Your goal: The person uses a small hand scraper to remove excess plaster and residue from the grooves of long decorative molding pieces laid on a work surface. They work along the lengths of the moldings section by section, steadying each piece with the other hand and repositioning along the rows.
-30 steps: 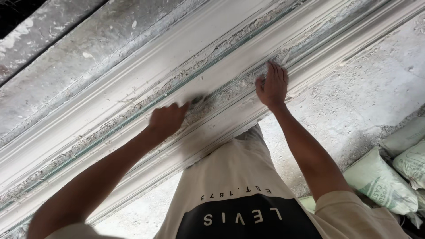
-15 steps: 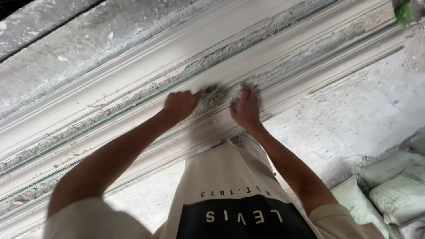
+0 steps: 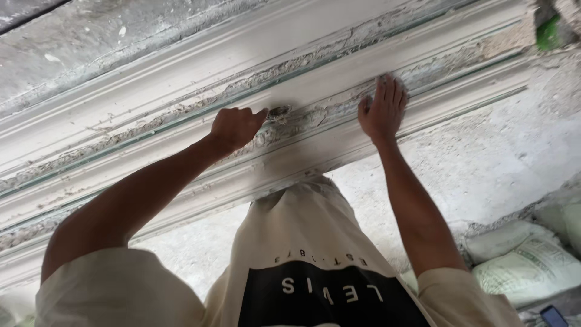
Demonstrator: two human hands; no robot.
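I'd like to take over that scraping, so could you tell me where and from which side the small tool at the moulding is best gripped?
Grip it by the handle, as the left hand does, fist closed around it from below. Only the tool's tip shows, against the rough groove of the plaster moulding, so the handle end is likely the sole free part. The right hand lies flat beside it.

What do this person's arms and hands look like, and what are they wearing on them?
Both arms are bare from the short sleeves down. The left hand and right hand have no gloves, rings or watch that I can see. The sleeves belong to a cream T-shirt with a black panel bearing white lettering on the chest.
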